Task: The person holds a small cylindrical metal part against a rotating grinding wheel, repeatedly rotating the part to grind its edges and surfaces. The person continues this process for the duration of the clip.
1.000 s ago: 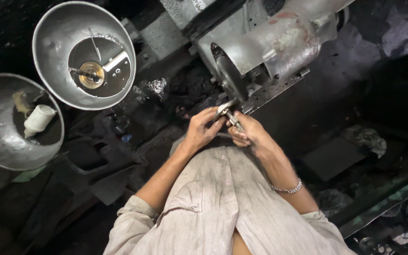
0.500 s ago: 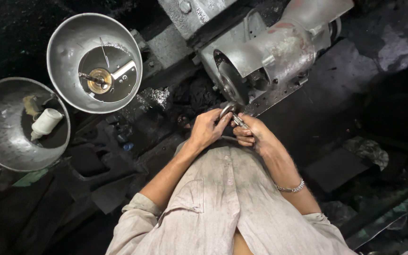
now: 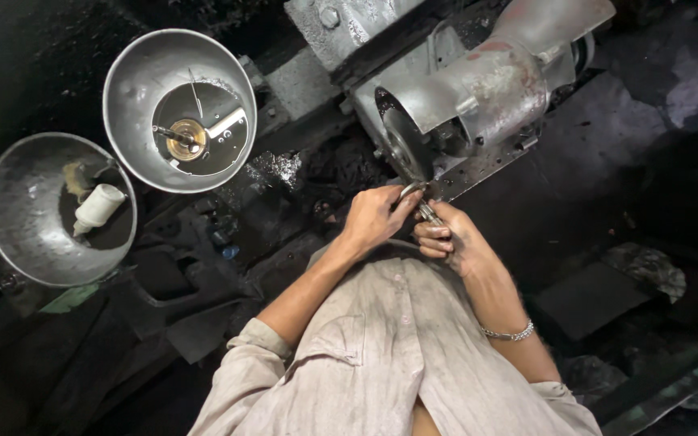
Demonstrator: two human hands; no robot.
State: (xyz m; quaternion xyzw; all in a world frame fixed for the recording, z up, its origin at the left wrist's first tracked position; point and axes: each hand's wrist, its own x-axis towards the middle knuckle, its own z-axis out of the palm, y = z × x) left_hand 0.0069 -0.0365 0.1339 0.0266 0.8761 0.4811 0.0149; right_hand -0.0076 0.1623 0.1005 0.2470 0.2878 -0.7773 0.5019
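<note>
**Small metal piece held at the grinding wheel**

A small curved metal piece [image 3: 415,194] is pinched between both hands, just below the grinding wheel [image 3: 404,149]. The left hand [image 3: 375,218] is closed around the piece from the left, fingertips wrapped over its upper end. The right hand [image 3: 446,239] is closed on the lower end from the right, fingers curled tight, the piece projecting up and left from the grip toward the wheel. Whether the piece touches the wheel cannot be told. A silver bracelet [image 3: 509,332] is worn on the right wrist.

The wheel is housed in a grey motor casing [image 3: 486,89]. Well to the left, two metal bowls are set: the nearer bowl [image 3: 135,81] holds a brass fitting [image 3: 184,139]; the farther bowl [image 3: 18,234] holds a small white bottle [image 3: 97,207].
</note>
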